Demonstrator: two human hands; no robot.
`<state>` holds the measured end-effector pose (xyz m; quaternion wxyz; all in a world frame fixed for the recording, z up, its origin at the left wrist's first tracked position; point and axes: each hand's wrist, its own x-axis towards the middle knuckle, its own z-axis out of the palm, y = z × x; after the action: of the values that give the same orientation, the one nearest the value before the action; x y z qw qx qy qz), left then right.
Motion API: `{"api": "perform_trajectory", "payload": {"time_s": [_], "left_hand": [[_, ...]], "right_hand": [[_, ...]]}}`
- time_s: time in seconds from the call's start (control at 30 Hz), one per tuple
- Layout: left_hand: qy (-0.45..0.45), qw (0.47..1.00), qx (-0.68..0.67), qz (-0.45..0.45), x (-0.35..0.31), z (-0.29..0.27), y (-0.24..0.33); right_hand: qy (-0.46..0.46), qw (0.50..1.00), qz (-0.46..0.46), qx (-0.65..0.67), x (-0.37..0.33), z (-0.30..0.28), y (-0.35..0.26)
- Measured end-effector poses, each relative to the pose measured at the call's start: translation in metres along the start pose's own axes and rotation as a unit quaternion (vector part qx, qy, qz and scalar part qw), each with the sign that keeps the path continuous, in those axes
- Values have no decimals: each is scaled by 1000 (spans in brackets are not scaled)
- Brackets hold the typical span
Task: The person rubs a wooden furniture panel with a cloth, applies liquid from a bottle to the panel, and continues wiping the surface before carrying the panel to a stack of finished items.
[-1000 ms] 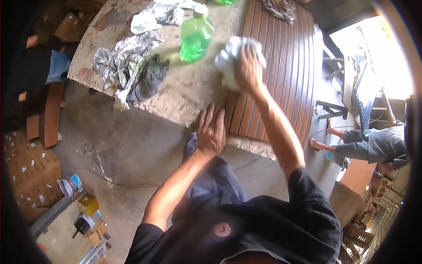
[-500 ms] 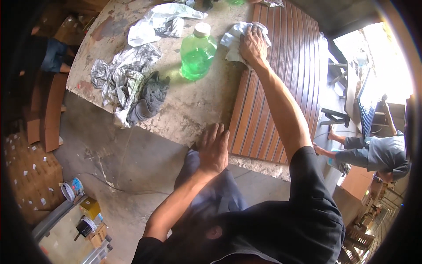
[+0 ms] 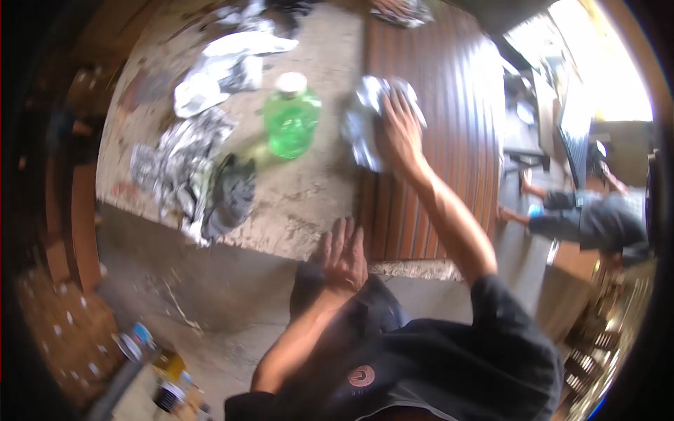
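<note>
My right hand [image 3: 401, 137] lies over a crumpled white rag [image 3: 365, 130], pressing it against a brown slatted wooden panel [image 3: 449, 140]. Part of the rag hangs past the panel's left edge. My left hand [image 3: 342, 263] rests at the near edge of the worn worktable [image 3: 309, 203], beside the panel's near left corner, its fingers stretched out and holding nothing. Between the rags and the panel stands a clear bottle [image 3: 291, 119] of green liquid with a white cap. Motion blurs the view somewhat.
Crumpled grey-white rags [image 3: 186, 165], a dark grey cloth [image 3: 232, 193] and a white cloth [image 3: 217, 70] lie left of the bottle. Another person's hand [image 3: 397, 7] is on a rag at the panel's far end. A co-worker [image 3: 593, 221] bends at the right. Containers [image 3: 168, 372] stand lower left.
My right hand and the rag have come nearer to me along the panel's left edge. The view has shifted, and another person's hand shows more at the far end.
</note>
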<state>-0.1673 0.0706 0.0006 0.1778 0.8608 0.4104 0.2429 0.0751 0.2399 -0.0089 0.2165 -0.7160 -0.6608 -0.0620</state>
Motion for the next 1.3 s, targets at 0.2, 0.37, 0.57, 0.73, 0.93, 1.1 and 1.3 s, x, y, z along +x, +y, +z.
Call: {"api": "perform_trajectory", "payload": {"time_s": [0.2, 0.37, 0.57, 0.73, 0.93, 1.1, 1.3], "left_hand": [[-4, 1000, 19, 5, 2, 12, -1], [28, 999, 18, 23, 0, 15, -6], [-4, 999, 30, 19, -7, 7, -4], [2, 999, 29, 30, -10, 17, 0], [33, 993, -57, -96, -4, 20, 5], [56, 982, 68, -169, 11, 36, 24], [48, 984, 140, -104, 21, 53, 37]], "right_hand": [[83, 995, 48, -36, 80, 48, 49], [-36, 998, -39, 22, -106, -24, -16], [-103, 991, 82, -10, -200, -88, 21], [-2, 983, 148, -111, -65, -57, 157], [30, 995, 86, -40, -49, -45, 135], [-103, 993, 65, -5, -218, -89, 93], [-6, 991, 129, -41, -84, -76, 224]]}}
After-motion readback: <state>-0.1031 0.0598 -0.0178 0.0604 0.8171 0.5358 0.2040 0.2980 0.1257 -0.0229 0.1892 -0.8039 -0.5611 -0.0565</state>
